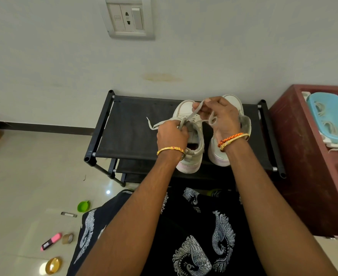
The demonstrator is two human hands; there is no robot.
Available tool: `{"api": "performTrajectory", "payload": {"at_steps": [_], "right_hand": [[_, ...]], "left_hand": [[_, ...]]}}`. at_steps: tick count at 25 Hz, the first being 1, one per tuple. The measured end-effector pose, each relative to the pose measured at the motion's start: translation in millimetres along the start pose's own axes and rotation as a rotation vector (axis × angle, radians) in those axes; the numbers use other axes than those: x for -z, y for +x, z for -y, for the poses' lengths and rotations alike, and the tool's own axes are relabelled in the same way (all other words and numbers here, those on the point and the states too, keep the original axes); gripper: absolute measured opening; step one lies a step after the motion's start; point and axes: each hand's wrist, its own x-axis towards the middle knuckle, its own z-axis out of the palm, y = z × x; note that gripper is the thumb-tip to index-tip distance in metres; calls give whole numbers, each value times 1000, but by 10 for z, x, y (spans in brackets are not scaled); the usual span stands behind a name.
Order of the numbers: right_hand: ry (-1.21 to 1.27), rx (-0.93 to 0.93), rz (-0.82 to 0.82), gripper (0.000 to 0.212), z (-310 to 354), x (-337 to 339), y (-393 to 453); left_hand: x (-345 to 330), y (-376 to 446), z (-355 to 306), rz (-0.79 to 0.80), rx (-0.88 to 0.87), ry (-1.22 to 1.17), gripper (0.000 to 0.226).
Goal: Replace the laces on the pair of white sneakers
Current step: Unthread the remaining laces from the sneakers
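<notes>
White sneakers (192,136) sit on a black rack (128,132), both hands pinching one grey lace (199,107).

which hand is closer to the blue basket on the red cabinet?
Right. The right hand pinches the lace above the right-side sneaker, on the side toward the blue basket. The left hand grips the lace over the other sneaker, farther away.

Two sneakers (190,136) sat side by side on the rack (128,124) beneath both hands (172,134); a cabinet (295,156) stood right of them, with a basket (327,116) on top.
</notes>
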Motion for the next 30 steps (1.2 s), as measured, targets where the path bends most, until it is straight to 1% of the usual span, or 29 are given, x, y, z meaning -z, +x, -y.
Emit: {"api": "performTrajectory", "payload": {"at_steps": [1, 2, 3, 5, 6, 7, 9, 14, 16, 17, 20, 22, 23, 24, 25, 26, 27, 29, 30], "right_hand": [[-178, 45, -20, 7, -3, -1, -6], [-410, 113, -26, 3, -23, 3, -11], [-650, 189, -7, 9, -79, 15, -1], [-1089, 266, 105, 17, -208, 10, 24], [-1243, 268, 145, 19, -253, -7, 24], [-1333, 266, 157, 21, -286, -20, 32], [-1354, 278, 137, 23, -318, -40, 62], [-1095, 223, 93, 22, -330, 5, 127], [-961, 188, 71, 12, -297, 0, 113], [-849, 163, 55, 4, -267, -2, 104], [-382, 48, 6, 18, -149, 15, 50], [-52, -31, 13, 24, -72, 8, 17], [73, -54, 15, 26, -50, -2, 6], [127, -64, 3, 25, -50, -13, 14], [77, -45, -26, 20, -52, -24, 21], [-68, 7, -59, 15, -64, -27, 30], [-272, 78, -74, 10, -99, -10, 53], [-735, 219, -5, 4, -188, 26, 77], [-963, 270, 46, 11, -254, 33, 89]], "left_hand": [[-3, 2, 3, 2, 6, -17, 18], [-2, 4, 2, 6, 12, -30, 17], [-3, 4, 2, 10, 17, -42, 17], [-1, 11, 4, 11, 24, -57, 17], [-4, 17, 7, 8, 25, -58, 17], [-9, 21, 10, 5, 25, -57, 18], [-8, 22, 7, 4, 24, -54, 18], [-10, 31, 0, -1, 34, -55, 19], [-8, 27, -1, -7, 37, -50, 18], [-8, 27, 1, -8, 40, -53, 18], [-6, 20, -2, 1, 49, -64, 19], [-4, 23, -1, 9, 55, -63, 18], [-3, 24, -3, 12, 60, -63, 18], [1, 22, -6, 13, 67, -64, 18], [4, 23, -5, 13, 72, -69, 17], [5, 22, -5, 12, 76, -77, 17], [2, 22, -2, 12, 79, -87, 17], [5, 21, -3, 15, 84, -101, 17], [8, 22, -2, 20, 87, -104, 16]]}}
